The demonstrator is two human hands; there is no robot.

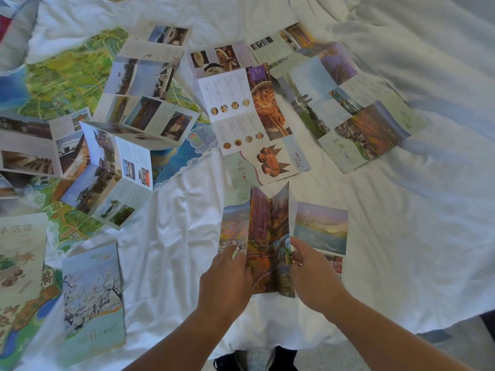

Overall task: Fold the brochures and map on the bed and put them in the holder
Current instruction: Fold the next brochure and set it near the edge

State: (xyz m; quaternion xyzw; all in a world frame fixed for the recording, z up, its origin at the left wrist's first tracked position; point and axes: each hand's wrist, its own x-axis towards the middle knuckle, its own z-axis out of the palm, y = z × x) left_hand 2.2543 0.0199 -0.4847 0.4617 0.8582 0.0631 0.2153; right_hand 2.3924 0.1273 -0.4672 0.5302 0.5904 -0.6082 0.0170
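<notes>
Half-folded brochure (269,236) lies long axis away from person; L hand (227,279) & R hand (313,274) pinch its near end, opp. sides.

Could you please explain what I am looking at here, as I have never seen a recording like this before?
There is no robot here: a person wears one wide-angle camera on the head, and this single picture looks forward and down from it. The two arms entering from below are that person's own. The left hand and right hand each grip a side of a partly folded brochure, its panels standing up in creases over the white bed. Spread on the bed lie a big green and blue map, an open food brochure, an open landscape brochure, several more unfolded ones, and a closed blossom brochure. No holder is in view.
</notes>
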